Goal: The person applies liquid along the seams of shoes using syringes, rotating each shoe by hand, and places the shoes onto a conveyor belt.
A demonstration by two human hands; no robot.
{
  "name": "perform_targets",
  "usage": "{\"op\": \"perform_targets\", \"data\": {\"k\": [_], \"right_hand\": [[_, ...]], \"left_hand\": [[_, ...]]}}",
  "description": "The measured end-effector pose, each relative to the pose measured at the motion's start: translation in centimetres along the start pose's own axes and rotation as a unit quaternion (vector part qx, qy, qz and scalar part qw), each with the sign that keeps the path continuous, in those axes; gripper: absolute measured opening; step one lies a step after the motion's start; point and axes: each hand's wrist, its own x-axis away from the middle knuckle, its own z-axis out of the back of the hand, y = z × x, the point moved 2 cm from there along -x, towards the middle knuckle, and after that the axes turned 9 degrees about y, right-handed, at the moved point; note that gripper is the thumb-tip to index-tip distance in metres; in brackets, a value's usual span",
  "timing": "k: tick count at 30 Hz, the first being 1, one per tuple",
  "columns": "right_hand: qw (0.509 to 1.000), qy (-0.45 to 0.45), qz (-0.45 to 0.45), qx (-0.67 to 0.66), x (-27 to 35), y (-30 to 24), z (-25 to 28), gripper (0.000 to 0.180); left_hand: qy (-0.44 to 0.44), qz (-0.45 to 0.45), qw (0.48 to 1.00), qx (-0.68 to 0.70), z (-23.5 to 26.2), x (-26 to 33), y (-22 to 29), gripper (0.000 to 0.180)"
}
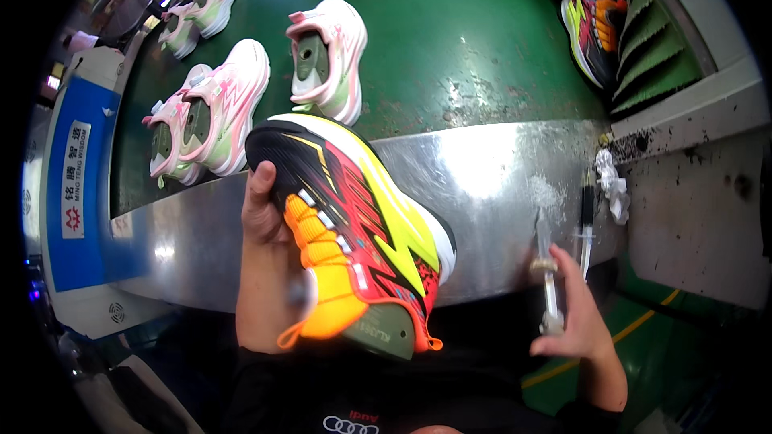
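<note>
My left hand [264, 205] grips a multicoloured sneaker [362, 201] by its black toe, fingers mostly hidden beneath. The shoe is tilted on its side, its yellow and white sole facing right. An orange collar and a dark green shoe last [386, 329] at the heel point toward me. In my right hand [583, 313] is a clear syringe [548, 289], between index finger and thumb, its nozzle end pointing away over the metal ledge. Beside that hand, a second syringe [588, 209] with a black barrel lies at the ledge's right.
Pink and white sneakers [334, 48] on lasts stand on the green conveyor belt [434, 40]. Another multicoloured sneaker [595, 32] sits by the green strip curtain [655, 48] at right. Crumpled white tissue [613, 189] lies near the metal ledge's [482, 161] right end. A blue and white machine panel [92, 177] stands left.
</note>
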Motion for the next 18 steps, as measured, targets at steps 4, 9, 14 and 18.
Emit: {"op": "perform_targets", "data": {"k": [4, 9, 14, 18], "right_hand": [[0.949, -0.026, -0.076, -0.305, 1.6, -1.9, -0.6, 0.134], [0.779, -0.096, 0.057, -0.617, -2.5, -6.0, -3.0, 0.132], [0.733, -0.138, 0.067, -0.663, -5.3, -8.7, -5.7, 0.130], [0.727, -0.163, 0.064, -0.664, -6.8, -9.3, -6.9, 0.129]], "left_hand": [[-0.031, -0.062, 0.997, -0.043, -1.1, 0.5, 0.1, 0.053], [-0.039, -0.072, 0.994, -0.067, -1.8, 1.7, 1.1, 0.061], [-0.048, -0.097, 0.993, -0.047, -1.8, 2.4, 1.3, 0.067], [-0.064, -0.091, 0.992, -0.058, -1.6, 2.5, 1.4, 0.070]]}}
